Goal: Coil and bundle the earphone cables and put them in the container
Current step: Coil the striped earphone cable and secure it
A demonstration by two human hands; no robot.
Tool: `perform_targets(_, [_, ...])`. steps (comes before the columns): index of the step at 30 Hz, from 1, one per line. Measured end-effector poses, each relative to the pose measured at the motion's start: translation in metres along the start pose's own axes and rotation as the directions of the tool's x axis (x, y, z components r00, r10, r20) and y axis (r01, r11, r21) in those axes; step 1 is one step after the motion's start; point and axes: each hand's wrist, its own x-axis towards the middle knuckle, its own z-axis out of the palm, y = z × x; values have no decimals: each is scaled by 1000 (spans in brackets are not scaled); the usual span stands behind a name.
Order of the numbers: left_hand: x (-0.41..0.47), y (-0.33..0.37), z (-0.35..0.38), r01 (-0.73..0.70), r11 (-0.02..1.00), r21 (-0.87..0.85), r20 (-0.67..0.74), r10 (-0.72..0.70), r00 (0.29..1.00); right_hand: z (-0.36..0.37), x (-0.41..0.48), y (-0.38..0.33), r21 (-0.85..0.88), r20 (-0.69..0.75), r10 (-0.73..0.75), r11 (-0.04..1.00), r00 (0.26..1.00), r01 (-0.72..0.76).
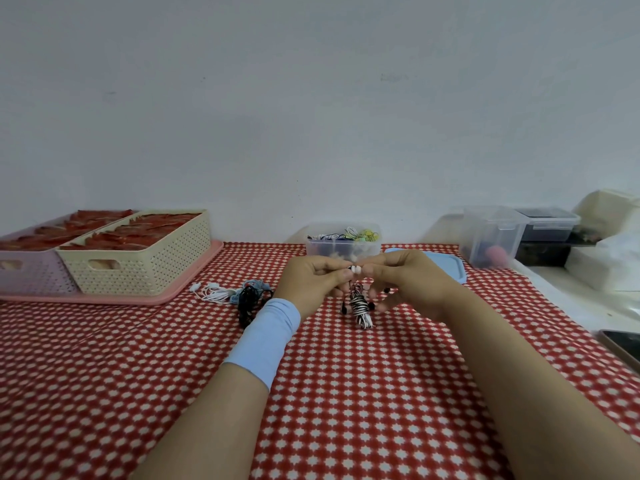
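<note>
bundle [360,306]: a black-and-white earphone cable wound into a tight coil, hanging between the two hands just above the worktop [346,393] and in front of the container [313,249]. the left hand [311,277] and right hand [403,278] meet at the top of the coil. each grip is narrow, with the fingertips pinching the white earbuds [356,269] and the cable end beneath them. small black buds hang beside the coil; whether they belong to the same set cannot be told.

progress: the container stands open and already holds several coiled cables of mixed colours. its blue lid [450,268] lies just beside it, to the right. the bundle in hand looks fully wound and seems to be at the securing stage, but it is not yet in the container. a loose pile [247,299] of white, blue and black earphones lies uncoiled on the worktop, near the left hand and on its outer side. by this evidence the task is partly done. what is left is to finish this bundle, place it in the container, then coil and store each cable from the pile.

surroundings: two baskets [145,268] on a pink tray [104,299] at far left, clear boxes [491,237] at back right, and a phone [623,344] at the right edge.
</note>
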Motion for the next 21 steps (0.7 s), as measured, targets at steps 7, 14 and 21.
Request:
perform_targets(7, [-1, 0, -2, 27, 993, -119, 88, -16, 996, 0, 0, 0, 52, 21, 36, 998, 999, -37])
perform_targets(14, [0, -3, -3, 20, 995, -93, 104, -11, 995, 1, 1, 0, 8, -1, 52, 999, 999, -52])
perform_targets(21, [-2, -3, -2, 68, 986, -155, 139, -47, 989, 1, -3, -4, 11, 19, 46, 999, 999, -46])
